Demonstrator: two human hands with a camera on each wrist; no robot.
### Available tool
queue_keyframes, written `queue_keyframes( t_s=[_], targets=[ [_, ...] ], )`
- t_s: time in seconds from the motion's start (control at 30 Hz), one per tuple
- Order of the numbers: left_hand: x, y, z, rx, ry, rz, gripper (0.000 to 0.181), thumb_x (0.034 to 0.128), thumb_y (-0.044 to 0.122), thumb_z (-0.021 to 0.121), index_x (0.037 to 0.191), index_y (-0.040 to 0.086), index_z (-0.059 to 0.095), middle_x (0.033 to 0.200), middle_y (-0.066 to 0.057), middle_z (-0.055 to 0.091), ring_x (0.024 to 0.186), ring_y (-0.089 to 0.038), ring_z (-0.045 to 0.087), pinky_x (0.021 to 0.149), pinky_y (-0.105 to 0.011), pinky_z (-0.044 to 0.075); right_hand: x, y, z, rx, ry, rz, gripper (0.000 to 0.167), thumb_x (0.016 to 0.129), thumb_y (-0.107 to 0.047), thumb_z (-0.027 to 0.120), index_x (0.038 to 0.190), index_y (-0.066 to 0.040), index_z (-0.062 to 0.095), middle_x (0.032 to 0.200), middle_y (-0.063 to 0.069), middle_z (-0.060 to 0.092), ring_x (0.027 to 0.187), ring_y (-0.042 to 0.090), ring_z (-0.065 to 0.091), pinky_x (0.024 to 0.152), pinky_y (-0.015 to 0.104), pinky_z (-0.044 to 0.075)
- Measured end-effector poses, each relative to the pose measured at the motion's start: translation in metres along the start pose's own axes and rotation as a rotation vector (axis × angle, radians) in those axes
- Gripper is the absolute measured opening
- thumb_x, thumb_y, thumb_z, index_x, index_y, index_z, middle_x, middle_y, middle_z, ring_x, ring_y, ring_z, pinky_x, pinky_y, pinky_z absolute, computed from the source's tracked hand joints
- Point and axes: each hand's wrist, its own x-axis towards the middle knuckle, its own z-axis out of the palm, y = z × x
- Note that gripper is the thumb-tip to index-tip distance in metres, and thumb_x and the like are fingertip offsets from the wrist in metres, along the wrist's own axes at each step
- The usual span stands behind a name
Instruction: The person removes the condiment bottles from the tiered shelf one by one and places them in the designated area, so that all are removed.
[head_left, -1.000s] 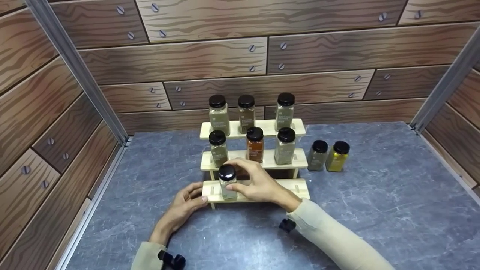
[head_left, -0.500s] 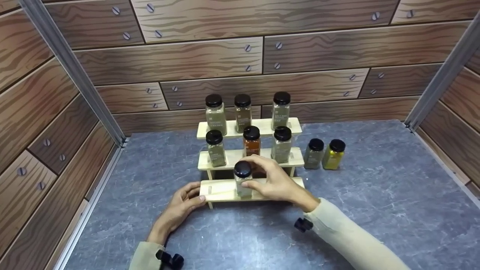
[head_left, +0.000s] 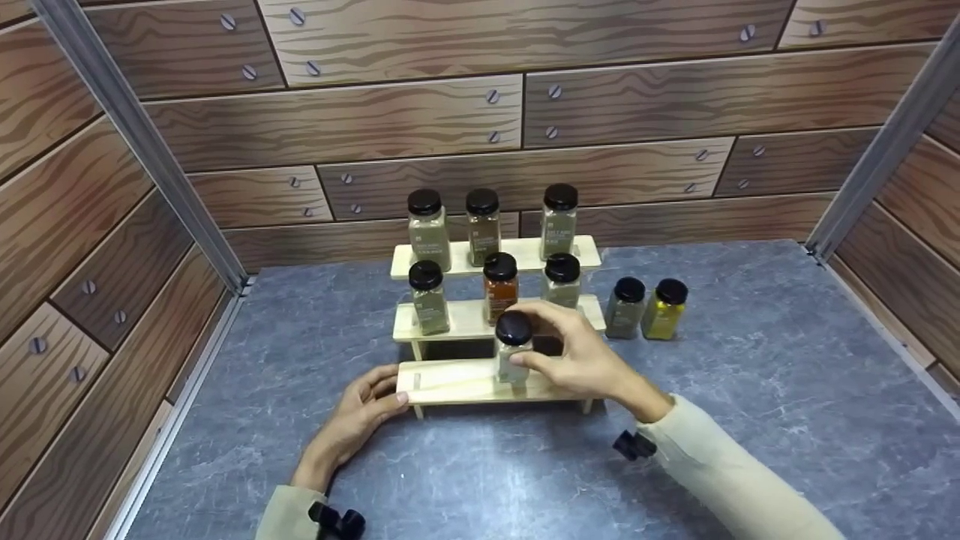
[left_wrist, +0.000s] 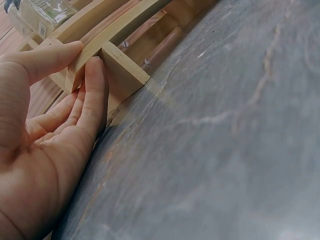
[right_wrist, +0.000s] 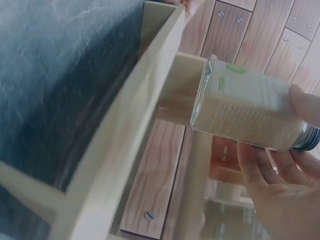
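My right hand holds a black-lidded glass spice jar between thumb and fingers, over the lowest shelf of a pale wooden three-tier spice rack. In the right wrist view the jar has pale contents, and its base seems raised off the wood. My left hand pinches the left end of that shelf; the left wrist view shows thumb and fingertips on the wood. An orange-filled jar and greenish jars stand on the middle shelf. The top shelf bears a row of jars.
To the right of the rack, a dark green jar and a yellow jar stand on the grey marbled table. Wood-patterned panels close in the back and sides, with metal posts at the corners.
My right hand has carried the pale jar rightward along the lowest shelf, from near its left end to past its middle. My left hand has kept its grip on the shelf end.
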Motion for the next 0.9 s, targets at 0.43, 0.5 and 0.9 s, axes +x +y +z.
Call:
queue_keyframes(
  t_s=[0.43, 0.5, 0.9],
  targets=[
    [0.0, 0.0, 0.0, -0.01, 0.002, -0.002, 0.068, 0.0981, -0.001, 0.068, 0.153, -0.018, 0.033, 0.141, -0.02, 0.06, 0.119, -0.022, 0.068, 0.108, -0.035, 0.06, -0.008, -0.011, -0.036, -0.036, 0.027, -0.048, 0.054, 0.086, 0.002, 0.085, 0.136, -0.001, 0.066, 0.127, 0.013, 0.074, 0.109, 0.018, 0.074, 0.101, 0.032, 0.063],
    [0.0, 0.0, -0.001, -0.011, 0.002, 0.001, 0.068, 0.0977, -0.002, 0.068, 0.153, -0.018, 0.033, 0.141, -0.02, 0.06, 0.119, -0.022, 0.068, 0.108, -0.035, 0.06, -0.01, -0.012, -0.042, -0.029, 0.032, -0.054, 0.056, 0.085, 0.004, 0.085, 0.137, 0.001, 0.066, 0.126, 0.015, 0.074, 0.109, 0.017, 0.075, 0.101, 0.032, 0.063],
    [-0.001, 0.0, 0.0, -0.008, 0.0, -0.004, 0.069, 0.0984, 0.0, 0.069, 0.154, -0.017, 0.032, 0.144, -0.022, 0.058, 0.121, -0.02, 0.066, 0.108, -0.032, 0.059, -0.025, -0.018, -0.08, -0.042, 0.077, 0.004, 0.057, 0.08, 0.01, 0.086, 0.133, 0.0, 0.068, 0.121, 0.016, 0.075, 0.103, 0.018, 0.077, 0.093, 0.03, 0.065]
  ],
)
